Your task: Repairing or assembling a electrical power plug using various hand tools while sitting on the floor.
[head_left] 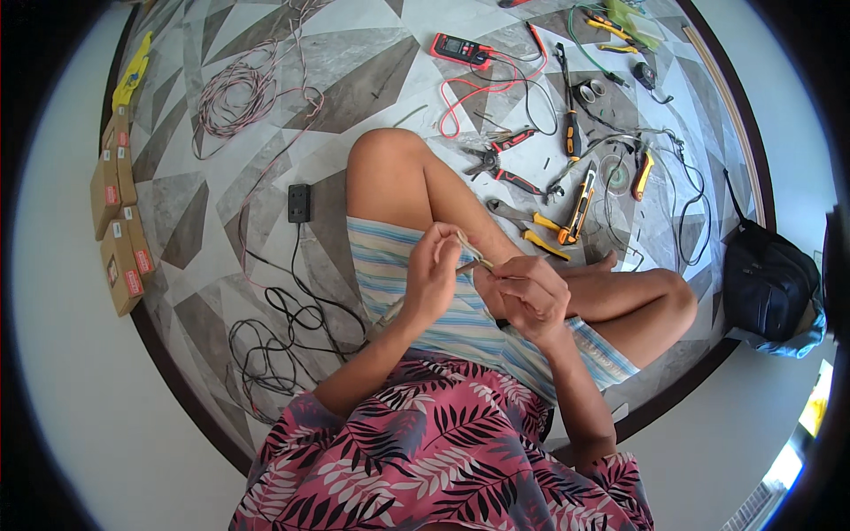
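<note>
Above my lap, my left hand (434, 273) and my right hand (533, 296) are both closed in a pinch on a short, thin wire (476, 255). The wire looks pale, and it bends between the fingertips. Its ends are partly hidden by my fingers. Just beyond my crossed legs lie wire strippers (496, 164) with red and black handles, pliers (531, 228) with yellow handles, and an orange-and-black utility knife (580, 205).
A red multimeter (460, 50) with leads, a screwdriver (573, 134) and a tape measure (645, 75) lie farther off. To the left are coiled wire (235, 97), a black socket block (299, 203) and cardboard boxes (106, 190). A black bag (770, 283) stands right.
</note>
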### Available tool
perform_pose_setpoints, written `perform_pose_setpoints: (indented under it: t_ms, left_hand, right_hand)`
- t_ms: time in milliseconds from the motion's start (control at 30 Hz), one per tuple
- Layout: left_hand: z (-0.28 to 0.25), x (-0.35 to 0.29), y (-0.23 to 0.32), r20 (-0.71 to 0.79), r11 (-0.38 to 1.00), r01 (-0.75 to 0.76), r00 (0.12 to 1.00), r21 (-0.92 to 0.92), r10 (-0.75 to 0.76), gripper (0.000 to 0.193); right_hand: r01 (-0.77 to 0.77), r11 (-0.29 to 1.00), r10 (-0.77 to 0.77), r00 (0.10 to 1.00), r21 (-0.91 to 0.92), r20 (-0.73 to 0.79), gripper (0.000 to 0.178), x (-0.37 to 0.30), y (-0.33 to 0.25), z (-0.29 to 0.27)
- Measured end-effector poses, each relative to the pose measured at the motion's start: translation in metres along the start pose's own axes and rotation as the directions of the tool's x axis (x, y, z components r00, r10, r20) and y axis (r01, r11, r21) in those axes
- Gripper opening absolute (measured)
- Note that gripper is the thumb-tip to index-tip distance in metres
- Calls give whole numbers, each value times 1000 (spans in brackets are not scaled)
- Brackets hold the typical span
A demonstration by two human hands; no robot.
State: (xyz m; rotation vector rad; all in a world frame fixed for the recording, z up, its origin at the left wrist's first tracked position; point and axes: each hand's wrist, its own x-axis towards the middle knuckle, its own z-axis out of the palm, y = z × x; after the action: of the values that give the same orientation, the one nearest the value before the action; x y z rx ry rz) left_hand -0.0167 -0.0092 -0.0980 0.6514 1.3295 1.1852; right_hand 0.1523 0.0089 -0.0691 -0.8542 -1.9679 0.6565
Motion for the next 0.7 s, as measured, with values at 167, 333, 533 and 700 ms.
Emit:
perform_pose_setpoints:
  t_ms: [167,333,533,700]
  left_hand:
    - [12,-9,-5,135,970,-143,984,195,118,24]
    - [12,-21,-15,310,995,-38,951,96,6,28]
    - [0,-34,15,443,999,30,896,25,-37,33]
    - [-24,-22,35,576,848,-196,804,493,-150,24]
  right_hand:
    - [-242,951,202,958,192,203,16,6,-21,-8]
    - [-733,546,701,665,406,257,19,16,-20,-20]
    - [-817,297,618,559,494,553,13,14,-16,-20]
    - [-808,247,716,524,535,461,10,19,-24,-13]
